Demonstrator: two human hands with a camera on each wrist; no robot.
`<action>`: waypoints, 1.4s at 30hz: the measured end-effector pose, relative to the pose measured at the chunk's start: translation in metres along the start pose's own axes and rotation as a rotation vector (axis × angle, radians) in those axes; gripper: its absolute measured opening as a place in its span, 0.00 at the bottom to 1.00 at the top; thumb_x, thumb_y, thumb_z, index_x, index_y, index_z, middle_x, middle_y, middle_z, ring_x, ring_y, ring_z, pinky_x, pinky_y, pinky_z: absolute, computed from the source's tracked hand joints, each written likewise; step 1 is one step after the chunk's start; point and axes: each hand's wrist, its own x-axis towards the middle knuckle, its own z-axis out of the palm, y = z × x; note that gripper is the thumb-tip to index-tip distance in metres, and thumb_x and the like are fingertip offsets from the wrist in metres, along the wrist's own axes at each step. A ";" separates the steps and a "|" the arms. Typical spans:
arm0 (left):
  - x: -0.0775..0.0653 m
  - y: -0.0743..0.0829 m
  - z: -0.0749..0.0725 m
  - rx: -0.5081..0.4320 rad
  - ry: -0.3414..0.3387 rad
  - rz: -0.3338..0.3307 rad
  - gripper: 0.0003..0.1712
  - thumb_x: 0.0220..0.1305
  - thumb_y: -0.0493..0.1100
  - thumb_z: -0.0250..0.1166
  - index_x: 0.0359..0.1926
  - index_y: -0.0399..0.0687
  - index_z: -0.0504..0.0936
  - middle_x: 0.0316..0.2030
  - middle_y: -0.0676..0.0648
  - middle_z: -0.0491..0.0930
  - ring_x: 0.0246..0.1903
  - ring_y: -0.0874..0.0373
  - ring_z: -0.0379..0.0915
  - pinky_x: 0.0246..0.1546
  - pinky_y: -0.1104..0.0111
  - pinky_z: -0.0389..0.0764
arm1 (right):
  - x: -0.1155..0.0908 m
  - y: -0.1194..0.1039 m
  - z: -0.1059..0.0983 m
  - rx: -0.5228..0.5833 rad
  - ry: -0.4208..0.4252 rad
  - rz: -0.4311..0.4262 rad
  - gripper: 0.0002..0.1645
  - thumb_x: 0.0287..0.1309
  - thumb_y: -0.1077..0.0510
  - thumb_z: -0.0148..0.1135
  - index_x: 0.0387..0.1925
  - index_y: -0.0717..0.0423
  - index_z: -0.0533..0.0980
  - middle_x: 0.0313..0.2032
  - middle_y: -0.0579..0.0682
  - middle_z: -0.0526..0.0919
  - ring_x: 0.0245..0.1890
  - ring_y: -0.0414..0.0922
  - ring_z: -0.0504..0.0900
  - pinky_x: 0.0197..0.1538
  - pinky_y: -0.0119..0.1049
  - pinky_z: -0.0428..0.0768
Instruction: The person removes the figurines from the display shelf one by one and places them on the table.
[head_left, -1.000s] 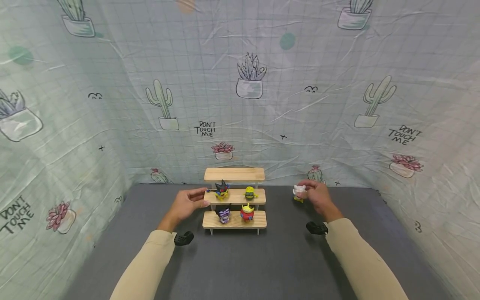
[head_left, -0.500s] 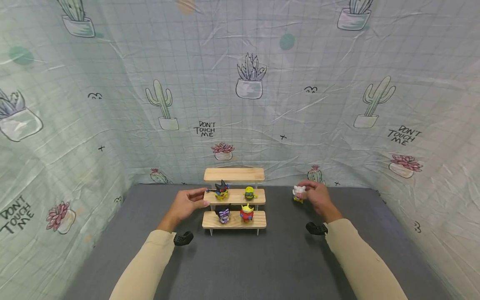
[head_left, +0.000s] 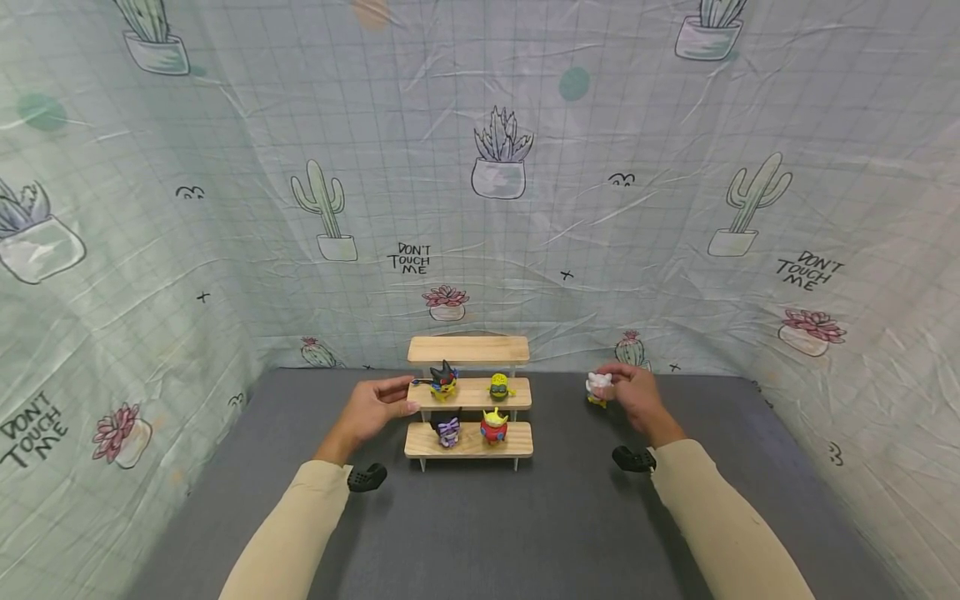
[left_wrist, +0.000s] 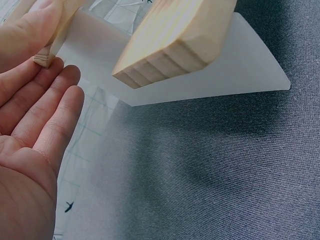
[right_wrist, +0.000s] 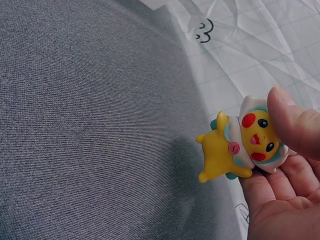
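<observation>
My right hand [head_left: 636, 393] pinches a small yellow Pikachu figurine [right_wrist: 216, 152] by its white-hooded head, thumb against the hood and fingers behind. In the head view this white-topped figurine [head_left: 597, 383] is right of a three-tier wooden display stand [head_left: 468, 347]. At the stand's left side, my left hand [head_left: 367, 408] holds the end of the middle board, thumb over it and fingertips under. The middle board carries a black-eared yellow figurine [head_left: 444, 385] and a small yellow goggled figurine [head_left: 499, 387]. Below them stand a purple-bowed figurine [head_left: 449, 432] and a red-bodied, green-headed figurine [head_left: 494, 427].
Frosted side panels [left_wrist: 250, 70] support the stand's boards. Dark grey cloth [head_left: 570, 517] covers the table. A pale curtain [head_left: 525, 275] printed with cacti hangs close behind the stand and along both sides.
</observation>
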 end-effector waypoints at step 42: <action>0.003 -0.001 0.000 0.000 0.009 -0.020 0.36 0.65 0.39 0.74 0.71 0.38 0.75 0.70 0.35 0.75 0.70 0.39 0.73 0.63 0.56 0.84 | 0.003 0.008 -0.003 0.040 -0.034 -0.007 0.25 0.59 0.71 0.72 0.59 0.70 0.78 0.46 0.47 0.88 0.42 0.36 0.80 0.42 0.25 0.84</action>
